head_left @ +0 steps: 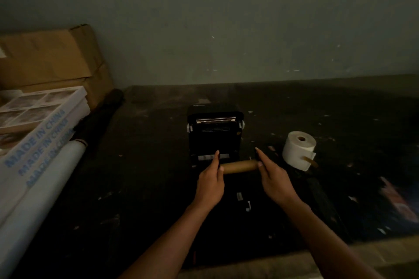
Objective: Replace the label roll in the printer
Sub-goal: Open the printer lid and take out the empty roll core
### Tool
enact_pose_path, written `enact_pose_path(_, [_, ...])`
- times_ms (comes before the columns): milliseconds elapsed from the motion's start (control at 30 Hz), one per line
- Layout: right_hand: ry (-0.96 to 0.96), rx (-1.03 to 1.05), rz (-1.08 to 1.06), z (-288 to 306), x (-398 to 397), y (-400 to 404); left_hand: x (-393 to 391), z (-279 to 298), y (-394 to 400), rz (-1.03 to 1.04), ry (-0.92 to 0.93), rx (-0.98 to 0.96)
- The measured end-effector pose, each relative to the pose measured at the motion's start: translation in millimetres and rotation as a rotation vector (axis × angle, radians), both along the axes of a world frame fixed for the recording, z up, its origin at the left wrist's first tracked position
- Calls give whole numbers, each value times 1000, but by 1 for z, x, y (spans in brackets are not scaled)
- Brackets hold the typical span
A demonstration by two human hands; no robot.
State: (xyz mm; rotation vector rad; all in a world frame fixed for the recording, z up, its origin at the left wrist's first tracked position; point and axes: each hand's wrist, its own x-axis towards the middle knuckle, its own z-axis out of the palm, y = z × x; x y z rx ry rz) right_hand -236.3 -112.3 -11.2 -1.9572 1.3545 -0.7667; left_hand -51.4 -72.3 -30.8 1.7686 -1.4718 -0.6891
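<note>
A black label printer (215, 133) stands open on the dark table, lid tilted back, with a metal strip along the lid's edge. Just in front of it, I hold a bare brown cardboard core (239, 166) level between both hands. My left hand (210, 182) grips its left end and my right hand (273, 179) grips its right end. A full white label roll (298, 150) stands on end to the right of the printer, with a brown tab sticking out near its base.
Cardboard boxes (49, 61) and flat white cartons printed "MADE IN CHINA" (38, 133) are stacked at the left, with a white rolled sheet (45, 183) beside them. Small paper scraps (243, 200) lie on the dark table (147, 188). A grey-green wall (226, 29) rises behind.
</note>
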Motion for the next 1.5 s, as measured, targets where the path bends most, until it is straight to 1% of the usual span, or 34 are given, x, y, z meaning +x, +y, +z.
enact_pose_path(100, [-55,-20,-54,2,-32,11,-23,0,4,-99,45,30])
enact_pose_path(200, [-159,-52,-108,-1,-59,21,-47,1,5,-178,53,66])
enact_pose_path(300, [-228,47,-160,-5,-77,22,-63,3,2,-189,87,81])
enact_pose_path(367, [-279,100,-156,-10,-85,15,-70,2,-4,-178,87,100])
enact_pose_path(467, [-399,171,-140,-18,-96,-2,-81,-5,-22,-160,77,143])
enact_pose_path(567, [-562,289,-182,-28,-109,-25,-95,-16,-45,-137,90,170])
enact_pose_path(633, [-652,365,-205,-36,-120,-43,-105,-25,-61,-73,177,197])
enact_pose_path(733, [-712,440,-208,-48,-134,-70,-122,-37,-80,23,334,273])
enact_pose_path(900, [-726,577,-241,-73,-147,-99,-142,-51,-91,212,614,332])
enact_pose_path(1000, [-710,638,-243,-85,-149,-108,-149,-64,-88,308,680,342])
enact_pose_path(1067, [-696,665,-246,-91,-151,-113,-149,-69,-87,343,666,342])
enact_pose_path(1133, [-693,691,-254,-95,-152,-116,-146,-71,-86,379,608,333])
enact_pose_path(1167, [-690,697,-262,-98,-153,-116,-144,-73,-86,384,544,319])
enact_pose_path(1267, [-707,708,-271,-102,-157,-115,-146,-76,-86,380,249,285])
enact_pose_path(1300, [-712,715,-274,-102,-158,-114,-149,-77,-86,382,181,284])
enact_pose_path(1400, [-714,721,-291,-104,-160,-113,-155,-84,-83,377,49,317])
enact_pose_path(1500, [-707,737,-310,-104,-162,-113,-156,-88,-82,352,-22,323])
